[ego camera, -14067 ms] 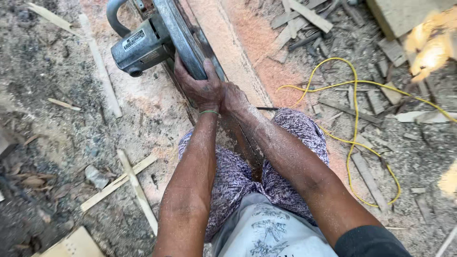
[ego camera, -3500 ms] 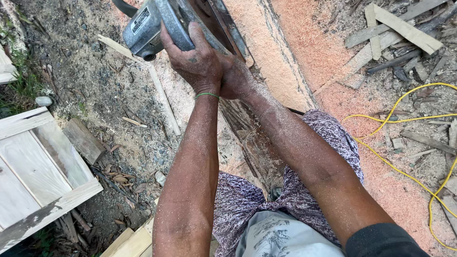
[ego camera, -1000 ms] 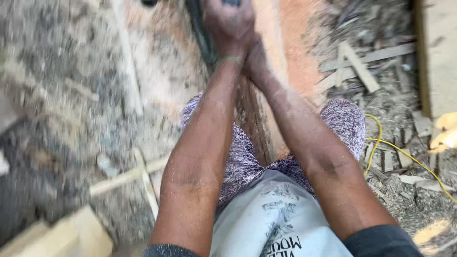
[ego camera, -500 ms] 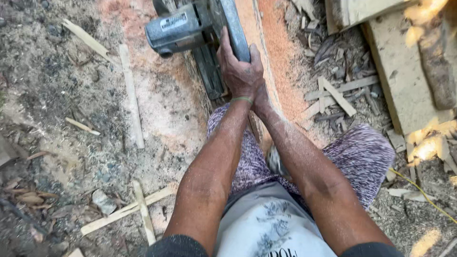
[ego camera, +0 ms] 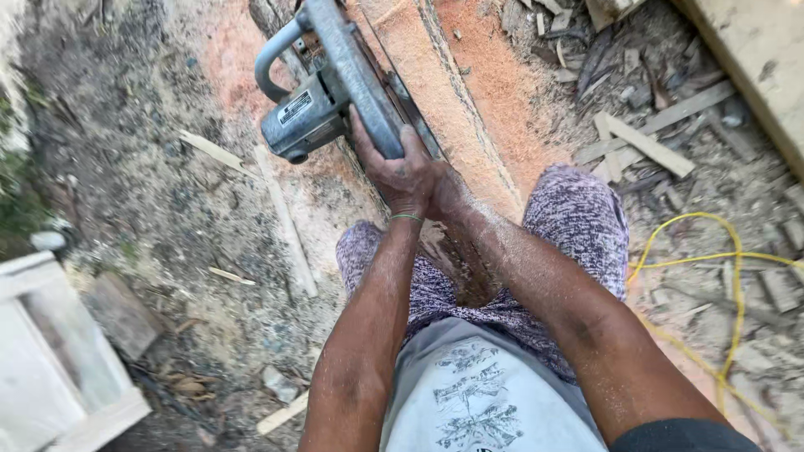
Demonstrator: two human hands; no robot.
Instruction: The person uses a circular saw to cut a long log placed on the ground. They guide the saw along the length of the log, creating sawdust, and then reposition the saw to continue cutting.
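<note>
A grey electric circular saw (ego camera: 331,88) sits on a long reddish timber beam (ego camera: 435,92) that runs away from me between my knees. My left hand (ego camera: 398,167) grips the rear of the saw's handle from above. My right hand (ego camera: 452,188) is pressed against the left one and closed on the same handle, mostly hidden behind it. Both forearms are dusted with sawdust. The blade runs in a cut along the beam's left side.
Orange sawdust covers the ground on both sides of the beam. Thin wood strips (ego camera: 285,218) lie at the left, offcuts (ego camera: 649,146) at the right. A yellow cable (ego camera: 720,268) loops at the right. A white wooden frame (ego camera: 50,360) lies at the lower left.
The view has swung around and the saw now sits nearer to me on the beam. Both hands keep hold of the handle throughout.
</note>
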